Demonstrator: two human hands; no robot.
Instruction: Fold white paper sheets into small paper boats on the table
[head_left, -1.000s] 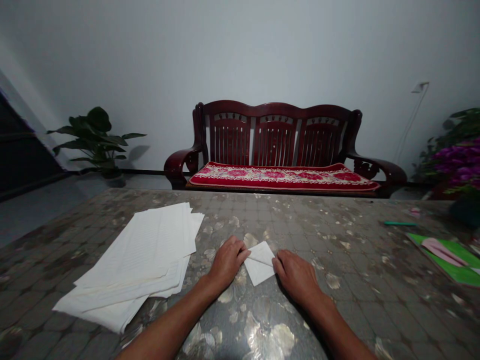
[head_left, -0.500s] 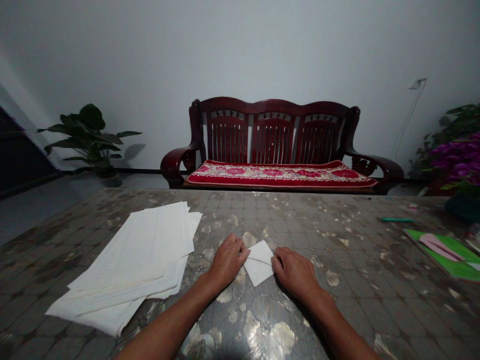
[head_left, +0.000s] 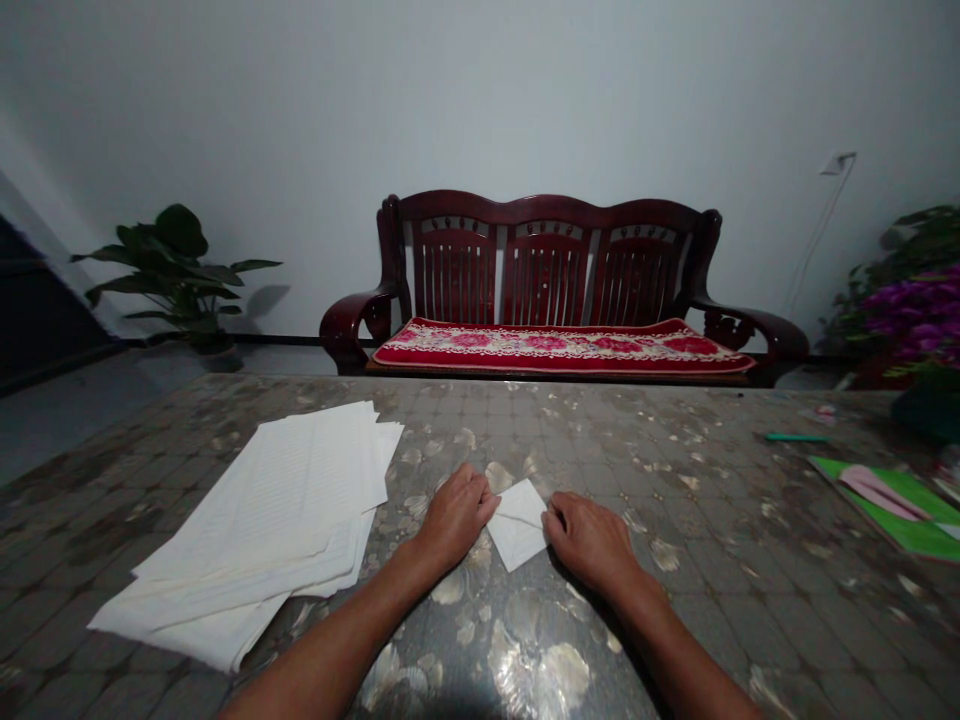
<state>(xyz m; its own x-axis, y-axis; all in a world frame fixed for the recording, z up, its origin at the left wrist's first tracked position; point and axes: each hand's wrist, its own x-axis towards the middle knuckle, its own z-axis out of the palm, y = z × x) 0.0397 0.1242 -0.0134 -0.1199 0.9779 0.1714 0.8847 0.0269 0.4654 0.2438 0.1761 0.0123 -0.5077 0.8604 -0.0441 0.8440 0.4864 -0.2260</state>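
Note:
A small folded paper square (head_left: 517, 540) lies on the patterned tabletop, turned so one corner points toward me, with fold lines across its face. My left hand (head_left: 457, 508) grips its left corner between thumb and curled fingers. At the opposite corner, my right hand (head_left: 589, 535) pinches the paper the same way. Both hands rest low on the table, and their fingertips are partly hidden. Left of my left hand, a loose stack of white paper sheets (head_left: 277, 510) lies fanned out, with faint lines on the top sheet.
On the right are a green pad (head_left: 900, 535) with a pink strip (head_left: 881, 492) and a teal pen (head_left: 796, 437). Purple flowers (head_left: 919, 315) stand at the far right. Beyond the table (head_left: 697, 600) are a wooden bench (head_left: 547, 260) and a potted plant (head_left: 180, 270).
Both hands keep hold of the paper square in nearly the same place. Only a very slight shift of the whole view shows.

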